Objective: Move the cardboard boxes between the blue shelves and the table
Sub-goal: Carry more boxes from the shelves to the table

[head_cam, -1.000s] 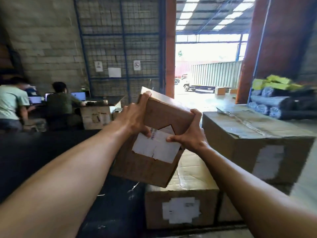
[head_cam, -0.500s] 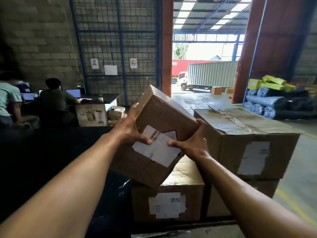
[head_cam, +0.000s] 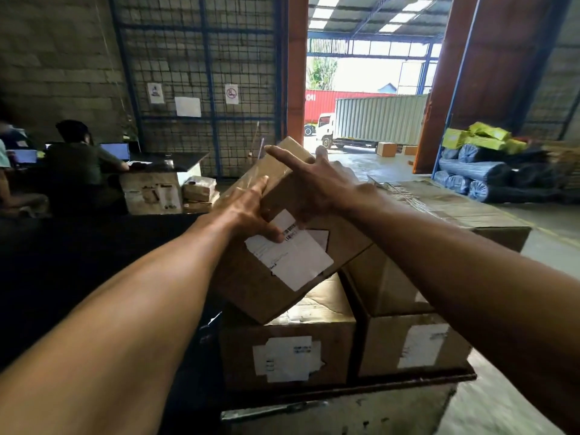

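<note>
- Fingers (head_cam: 262,183) of the left hand (head_cam: 244,211) lie straight along the 9 o'clock side of the box (head_cam: 251,287). The thumb presses the white label (head_cam: 295,265), so this hand pinches that edge.
- Right hand (head_cam: 317,188) rests over the box's upper edge at 12 o'clock, its fingers spread and straight, the index pointing toward 10 o'clock.
- Both forearms reach forward, nearly straight, and converge on the box.
- Held tilted, the box has 1 corner down at 6 o'clock over a lower box (head_cam: 282,356); contact cannot be told.
- Stacked boxes (head_cam: 408,340) stand at 3 o'clock.
</note>
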Demonstrator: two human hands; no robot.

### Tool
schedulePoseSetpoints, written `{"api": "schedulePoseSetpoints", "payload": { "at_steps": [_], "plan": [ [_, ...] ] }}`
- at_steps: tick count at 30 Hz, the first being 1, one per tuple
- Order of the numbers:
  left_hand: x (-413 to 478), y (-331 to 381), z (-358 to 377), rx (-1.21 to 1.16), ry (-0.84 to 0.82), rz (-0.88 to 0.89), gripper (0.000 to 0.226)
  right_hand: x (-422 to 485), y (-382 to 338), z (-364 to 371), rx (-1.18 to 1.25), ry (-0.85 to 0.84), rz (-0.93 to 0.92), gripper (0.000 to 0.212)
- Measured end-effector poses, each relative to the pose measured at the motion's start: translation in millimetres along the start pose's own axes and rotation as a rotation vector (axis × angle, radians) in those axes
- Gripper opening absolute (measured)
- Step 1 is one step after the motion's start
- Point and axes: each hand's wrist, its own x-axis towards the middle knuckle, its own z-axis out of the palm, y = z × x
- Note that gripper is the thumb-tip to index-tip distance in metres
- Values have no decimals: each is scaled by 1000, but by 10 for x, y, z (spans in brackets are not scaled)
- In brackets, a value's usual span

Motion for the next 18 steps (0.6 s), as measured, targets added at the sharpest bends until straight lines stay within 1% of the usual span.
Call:
{"api": "schedulePoseSetpoints", "payload": {
  "at_steps": [1, 2, 5, 6, 8, 10, 12, 14, 18],
  "plan": [
    [12, 24, 2, 36, -4, 10, 123, 0, 4, -40, 21, -18, 29, 98],
    [21, 52, -6, 81, -1, 28, 122, -15, 19, -54, 61, -18, 63, 87],
    [50, 51, -35, 218, -11, 73, 112, -141, 112, 105, 144, 29, 148, 80],
    [42, 13, -48, 245, -34, 64, 112, -175, 180, 216, 167, 40, 163, 78],
    [7, -117, -76, 307, -110, -43, 121, -251, 343, 413, 235, 46, 213, 77],
    [-35, -279, -73, 370, -191, -185, 124, -307, 498, 564, 326, 56, 270, 83],
    [-45, -369, -10, 377, -223, -237, 113, -374, 598, 712, 376, 52, 316, 91],
    [-31, -332, 97, 390, -216, -242, 103, -475, 660, 873, 410, 61, 368, 91],
    [57, -202, 315, 356, -170, -306, 95, -640, 734, 1044, 492, 92, 438, 92]
  ]
}}
